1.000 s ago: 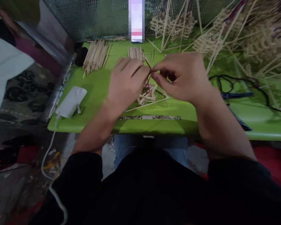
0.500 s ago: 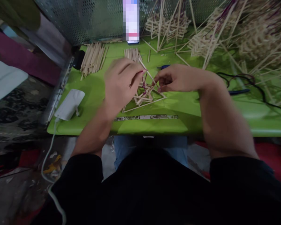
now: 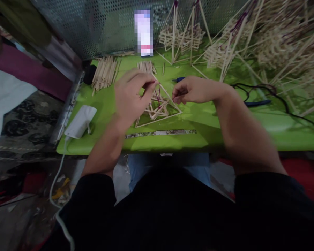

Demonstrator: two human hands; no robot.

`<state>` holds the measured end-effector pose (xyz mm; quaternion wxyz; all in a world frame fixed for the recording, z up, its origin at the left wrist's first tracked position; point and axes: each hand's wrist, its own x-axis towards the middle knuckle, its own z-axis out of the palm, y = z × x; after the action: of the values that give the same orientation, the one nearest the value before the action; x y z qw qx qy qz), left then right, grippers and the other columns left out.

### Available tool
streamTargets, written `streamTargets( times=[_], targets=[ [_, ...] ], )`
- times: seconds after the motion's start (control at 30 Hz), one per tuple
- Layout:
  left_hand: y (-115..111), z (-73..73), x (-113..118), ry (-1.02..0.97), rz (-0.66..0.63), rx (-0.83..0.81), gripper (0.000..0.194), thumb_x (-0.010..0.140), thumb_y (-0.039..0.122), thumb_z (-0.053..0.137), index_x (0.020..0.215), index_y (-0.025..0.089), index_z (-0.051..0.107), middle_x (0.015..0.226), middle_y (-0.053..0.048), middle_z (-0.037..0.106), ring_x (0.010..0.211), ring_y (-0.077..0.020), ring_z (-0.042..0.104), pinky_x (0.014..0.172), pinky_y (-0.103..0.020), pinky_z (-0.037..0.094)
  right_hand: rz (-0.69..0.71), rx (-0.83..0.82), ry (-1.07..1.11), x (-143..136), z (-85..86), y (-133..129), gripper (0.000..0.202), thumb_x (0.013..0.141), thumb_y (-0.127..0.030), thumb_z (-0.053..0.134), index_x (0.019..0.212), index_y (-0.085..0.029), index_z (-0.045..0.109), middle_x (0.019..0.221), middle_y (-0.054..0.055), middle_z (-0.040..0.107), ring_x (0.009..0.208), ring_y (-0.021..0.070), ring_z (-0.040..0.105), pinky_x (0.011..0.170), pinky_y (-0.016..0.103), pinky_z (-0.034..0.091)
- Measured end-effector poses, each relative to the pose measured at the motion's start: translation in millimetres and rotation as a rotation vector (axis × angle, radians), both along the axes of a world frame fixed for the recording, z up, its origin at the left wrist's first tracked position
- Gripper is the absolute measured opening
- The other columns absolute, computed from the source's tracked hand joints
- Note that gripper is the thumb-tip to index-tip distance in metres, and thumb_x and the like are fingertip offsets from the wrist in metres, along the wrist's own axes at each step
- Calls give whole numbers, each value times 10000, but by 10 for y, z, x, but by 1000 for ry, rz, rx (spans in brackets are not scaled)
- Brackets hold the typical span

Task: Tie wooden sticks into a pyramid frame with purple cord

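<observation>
On the green table lies a triangular frame of thin wooden sticks [image 3: 167, 92], with a small lattice of stacked sticks [image 3: 159, 112] inside it. Purple thread [image 3: 158, 100] runs from the lattice up towards the fingertips of my left hand [image 3: 132, 93]. That hand is closed in a pinch at the frame's upper part; thread shows at the fingertips. My right hand [image 3: 191, 91] is beside the frame's right-hand stick, its fingers curled together. Whether they grip a thread or touch the stick I cannot make out. Behind the right hand lies a blue pen-like tool [image 3: 178, 80], partly covered.
Loose sticks lie in a large bundle [image 3: 104, 75] and a smaller one [image 3: 146, 67]. A phone [image 3: 143, 35] leans at the back. Finished-looking stick structures [image 3: 181, 36] crowd the right. A white adapter [image 3: 80, 122] with a cable is at left; a black cable [image 3: 282, 99] at right.
The view has shifted slightly, so the table sits a little lower. My right hand's fingers are more curled together. My left hand keeps its pinch at the frame's upper part.
</observation>
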<state>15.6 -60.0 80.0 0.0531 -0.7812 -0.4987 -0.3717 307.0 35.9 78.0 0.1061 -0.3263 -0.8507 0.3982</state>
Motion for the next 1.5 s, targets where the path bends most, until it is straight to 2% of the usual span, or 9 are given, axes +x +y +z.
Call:
streamTargets(
  times=[0.27, 0.5, 0.73, 0.93, 1.1, 1.2, 1.3, 1.4, 1.5],
  targets=[
    [27, 129, -105, -73, -83, 58, 311, 1258, 567, 660, 1160, 339, 848, 1134, -54, 920, 1108, -298, 815, 1031, -543, 647, -86, 84, 74, 30, 116, -68, 214, 975, -446, 944, 954, -275, 817, 830, 12, 795, 761, 221, 693, 758, 409, 541],
    [314, 222, -277, -37, -228, 21, 381, 1168, 704, 738, 1103, 354, 874, 978, -45, 892, 970, -326, 709, 986, -602, 573, -218, 40, 205, 24, 121, -89, 444, 916, -678, 1013, 943, -301, 779, 815, 28, 815, 767, 254, 722, 698, 418, 583],
    [343, 581, -271, 50, -261, -143, 480, 1072, 773, 860, 937, 314, 824, 819, -73, 821, 807, -282, 648, 865, -583, 538, -313, 65, 322, 158, 206, -41, 521, 932, -782, 987, 910, -321, 746, 747, 37, 793, 786, 262, 709, 767, 463, 610],
    [416, 956, -193, 89, -340, -197, 428, 972, 664, 993, 810, 319, 799, 680, -43, 775, 688, -246, 662, 730, -517, 562, -423, 123, 364, 334, 191, 99, 544, 892, -758, 1006, 878, -307, 704, 776, 35, 808, 759, 217, 653, 772, 442, 542],
    [413, 1074, -165, 59, -392, -174, 456, 939, 693, 1013, 792, 298, 839, 665, -35, 776, 626, -217, 661, 679, -490, 589, -491, 205, 259, 361, 171, 127, 642, 1086, -821, 799, 748, -290, 677, 622, 47, 689, 717, 213, 610, 783, 450, 495],
    [376, 1095, -190, 30, -454, -110, 343, 970, 525, 1045, 827, 261, 878, 715, -39, 811, 627, -200, 685, 651, -461, 562, -497, 266, 207, 306, 166, 86, 729, 1151, -868, 694, 706, -293, 650, 618, 54, 675, 698, 204, 586, 770, 447, 478],
    [323, 1135, -210, 7, -456, -61, 214, 974, 277, 1033, 843, 243, 867, 767, -26, 830, 670, -199, 719, 669, -450, 546, -478, 266, 221, 202, 162, 5, 669, 1141, -843, 752, 772, -294, 655, 681, 55, 713, 733, 213, 587, 764, 441, 467],
    [284, 1166, -199, 85, -423, -161, 211, 1050, 310, 959, 856, 304, 878, 799, -13, 844, 748, -250, 804, 695, -489, 563, -490, 277, 278, 64, 187, -126, 559, 1093, -782, 862, 896, -293, 675, 791, 49, 750, 799, 214, 553, 772, 436, 440],
    [272, 1145, -169, -17, -413, -44, 260, 867, 71, 1029, 800, 248, 852, 769, -1, 823, 673, -195, 710, 674, -452, 503, -457, 309, 347, -100, 301, -299, 487, 1083, -737, 890, 969, -307, 691, 806, 34, 712, 866, 232, 519, 821, 454, 448]
  ],
)
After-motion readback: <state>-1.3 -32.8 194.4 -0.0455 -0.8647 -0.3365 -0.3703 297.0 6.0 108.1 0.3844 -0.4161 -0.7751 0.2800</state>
